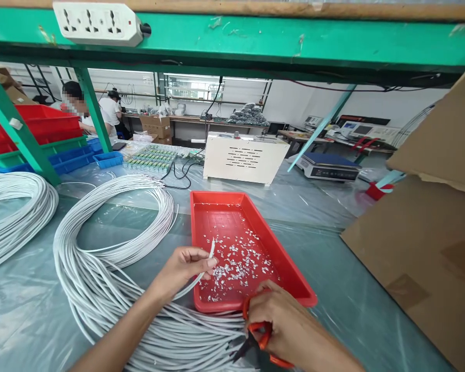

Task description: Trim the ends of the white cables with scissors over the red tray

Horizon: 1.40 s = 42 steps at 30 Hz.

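Note:
Pinched between thumb and fingers of my left hand (191,266) is the end of a white cable (212,248), held over a red tray (256,212). Small silvery scraps (236,263) lie scattered across the tray's bottom. My right hand (275,320) is wrapped round the orange handles of a pair of scissors (265,336), near the tray's front edge; the dark blades point down and left, over cable ends. A big coil of white cables (72,227) lies left of the tray, and its loose lengths run under both hands.
Another cable coil (42,206) sits at far left, below stacked bins (54,124). Behind the tray stand a white box (246,160) and a scale (327,166). Cardboard (418,258) borders the right side. A green beam (294,41) crosses overhead. Two people are at the back left.

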Tool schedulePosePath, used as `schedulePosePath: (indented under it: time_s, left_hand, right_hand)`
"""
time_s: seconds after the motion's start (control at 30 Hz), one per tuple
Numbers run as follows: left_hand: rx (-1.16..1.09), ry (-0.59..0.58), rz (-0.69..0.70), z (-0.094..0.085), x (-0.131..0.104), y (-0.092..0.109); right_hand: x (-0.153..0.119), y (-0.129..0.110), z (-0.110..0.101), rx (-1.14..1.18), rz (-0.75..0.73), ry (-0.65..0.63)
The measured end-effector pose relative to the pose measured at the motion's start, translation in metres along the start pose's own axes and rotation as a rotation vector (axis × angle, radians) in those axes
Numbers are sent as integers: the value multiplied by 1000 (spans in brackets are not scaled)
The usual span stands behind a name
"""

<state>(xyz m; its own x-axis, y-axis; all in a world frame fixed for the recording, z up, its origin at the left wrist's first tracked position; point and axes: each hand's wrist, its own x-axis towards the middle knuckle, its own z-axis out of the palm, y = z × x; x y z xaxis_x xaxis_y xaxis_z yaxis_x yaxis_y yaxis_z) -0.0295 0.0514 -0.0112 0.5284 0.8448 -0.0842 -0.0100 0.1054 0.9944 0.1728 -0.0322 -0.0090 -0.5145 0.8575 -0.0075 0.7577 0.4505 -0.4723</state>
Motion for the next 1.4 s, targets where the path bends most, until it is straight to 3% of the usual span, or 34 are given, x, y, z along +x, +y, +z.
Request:
schedulePosePath:
  time_s: [0.1, 0.27, 0.37, 0.57, 0.83, 1.07, 1.4]
  left_hand:
    - [60, 52, 61, 11, -2, -3]
    - [205, 119, 204, 22, -8, -5]
    - [250, 179, 277, 29, -11, -8]
    - [-12, 156, 194, 42, -12, -11]
    - [8, 126, 207, 41, -13, -8]
    - [-7, 11, 217, 45, -15, -3]
    - [-4, -21, 219, 44, -15, 0]
  right_hand:
    - [1, 4, -3, 12, 8, 141]
    - [6, 13, 0, 118, 107, 492]
    - [11, 14, 10, 175, 200, 574]
    - [18, 12, 19, 24, 295, 618]
    - [15, 11, 15, -56, 292, 587]
    - [16, 9, 17, -54, 271, 588]
    - [15, 10, 16, -106, 238, 571]
